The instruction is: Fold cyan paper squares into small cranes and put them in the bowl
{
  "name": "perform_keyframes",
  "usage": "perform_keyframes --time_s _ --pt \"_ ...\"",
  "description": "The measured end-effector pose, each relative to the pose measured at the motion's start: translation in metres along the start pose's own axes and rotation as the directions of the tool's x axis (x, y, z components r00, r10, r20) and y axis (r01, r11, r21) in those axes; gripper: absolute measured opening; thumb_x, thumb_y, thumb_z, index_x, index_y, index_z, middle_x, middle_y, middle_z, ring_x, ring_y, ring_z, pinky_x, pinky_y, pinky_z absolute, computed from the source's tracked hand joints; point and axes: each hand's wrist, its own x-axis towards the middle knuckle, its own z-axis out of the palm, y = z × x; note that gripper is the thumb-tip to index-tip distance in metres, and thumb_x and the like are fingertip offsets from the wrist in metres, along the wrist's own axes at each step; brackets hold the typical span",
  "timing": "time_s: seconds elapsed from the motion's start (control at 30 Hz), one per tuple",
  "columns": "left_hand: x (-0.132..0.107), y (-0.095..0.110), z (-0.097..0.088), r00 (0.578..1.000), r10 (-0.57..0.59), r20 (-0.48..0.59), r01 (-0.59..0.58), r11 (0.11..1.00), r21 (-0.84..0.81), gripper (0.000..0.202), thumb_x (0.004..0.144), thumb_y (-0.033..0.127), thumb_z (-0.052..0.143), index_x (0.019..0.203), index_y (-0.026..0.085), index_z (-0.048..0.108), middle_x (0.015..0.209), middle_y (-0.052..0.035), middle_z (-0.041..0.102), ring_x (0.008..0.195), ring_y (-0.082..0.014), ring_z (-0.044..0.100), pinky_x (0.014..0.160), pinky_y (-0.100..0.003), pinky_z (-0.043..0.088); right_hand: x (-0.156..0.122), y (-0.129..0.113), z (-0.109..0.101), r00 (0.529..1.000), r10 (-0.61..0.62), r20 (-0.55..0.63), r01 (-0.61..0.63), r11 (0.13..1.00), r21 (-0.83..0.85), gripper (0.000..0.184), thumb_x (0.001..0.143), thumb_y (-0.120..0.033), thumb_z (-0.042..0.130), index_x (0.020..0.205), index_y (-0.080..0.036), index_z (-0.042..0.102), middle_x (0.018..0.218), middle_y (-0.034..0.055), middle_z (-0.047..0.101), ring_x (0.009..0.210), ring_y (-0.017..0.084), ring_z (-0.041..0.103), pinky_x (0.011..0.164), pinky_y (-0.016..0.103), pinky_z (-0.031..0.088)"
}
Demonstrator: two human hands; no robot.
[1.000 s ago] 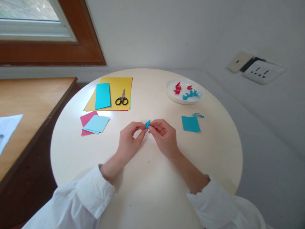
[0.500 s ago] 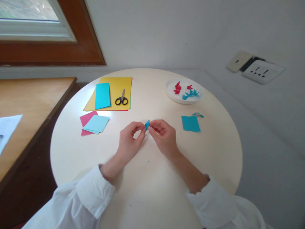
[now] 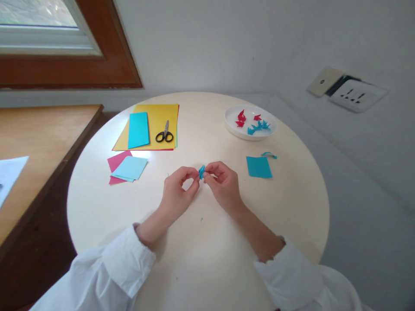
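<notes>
A small folded blue paper piece (image 3: 201, 172), apparently an origami crane, is pinched between both hands above the middle of the table. My left hand (image 3: 180, 186) holds its left side between thumb and forefinger. On the opposite side, the thumb and forefinger of my right hand (image 3: 224, 185) grip it. The fingertips cover part of its folds. At the back right, a white plate (image 3: 231, 129) bears several small red paper cranes (image 3: 241, 117) and blue paper cranes (image 3: 259, 126).
Right of my hands lie a blue paper square (image 3: 259, 167) and a twisted blue strip (image 3: 269, 154). Light-blue squares (image 3: 131, 167) overlap pink ones (image 3: 117, 160) at left. Behind them, black-handled scissors (image 3: 164, 134) and a blue sheet (image 3: 138, 129) rest on yellow paper (image 3: 157, 113).
The fingers have shifted slightly around the blue paper piece, and more of it shows between them. Both hands still pinch it in about the same place.
</notes>
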Motion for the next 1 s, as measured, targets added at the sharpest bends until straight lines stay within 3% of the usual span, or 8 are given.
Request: perform_keyframes --time_s 0.37,0.7,0.83,1.0 --pt "0.001 0.0024 -0.0004 1.0 -0.006 0.004 0.006 0.999 -0.033 0.008 0.072 0.012 0.054 0.077 0.017 0.057 0.073 -0.0021 0.062 0.07 -0.013 0.059 0.068 -0.027 0.048 0.001 -0.0003 -0.0015 0.999 -0.008 0.032 0.008 1.0 -0.005 0.008 0.064 -0.023 0.062 0.068 -0.018 0.057 0.061 -0.0028 0.057 0.053 0.009 0.055 0.057 0.024 0.049" --pt "0.0004 0.0024 -0.0009 1.0 0.004 0.014 -0.004 1.0 -0.003 0.01 0.07 0.009 0.053 0.076 0.017 0.056 0.072 -0.0015 0.061 0.07 -0.013 0.058 0.069 -0.028 0.049 0.0028 -0.0011 -0.0053 0.996 -0.016 0.091 0.017 1.0 -0.006 0.006 0.063 -0.019 0.06 0.068 -0.019 0.057 0.064 -0.0029 0.058 0.061 0.011 0.057 0.059 0.025 0.047" --pt "0.0008 0.0029 -0.0011 0.999 0.013 0.035 -0.014 1.0 0.016 0.012 0.069 0.008 0.052 0.076 0.017 0.055 0.073 -0.0015 0.061 0.071 -0.0135 0.059 0.071 -0.029 0.049 0.004 -0.002 -0.0056 0.994 0.026 0.108 -0.03 0.999 0.037 0.003 0.061 -0.017 0.058 0.063 -0.019 0.055 0.061 -0.0044 0.056 0.058 0.009 0.054 0.057 0.024 0.045" --pt "0.0009 0.0047 -0.0023 0.998 0.01 0.062 -0.011 1.0 0.023 0.014 0.068 0.007 0.052 0.077 0.017 0.056 0.075 -0.002 0.062 0.073 -0.0138 0.059 0.071 -0.028 0.049 0.0057 -0.0055 -0.0062 0.976 0.158 0.15 -0.179 0.974 0.137 0.003 0.061 -0.019 0.053 0.061 -0.019 0.05 0.055 -0.0067 0.053 0.053 0.009 0.053 0.054 0.023 0.044"
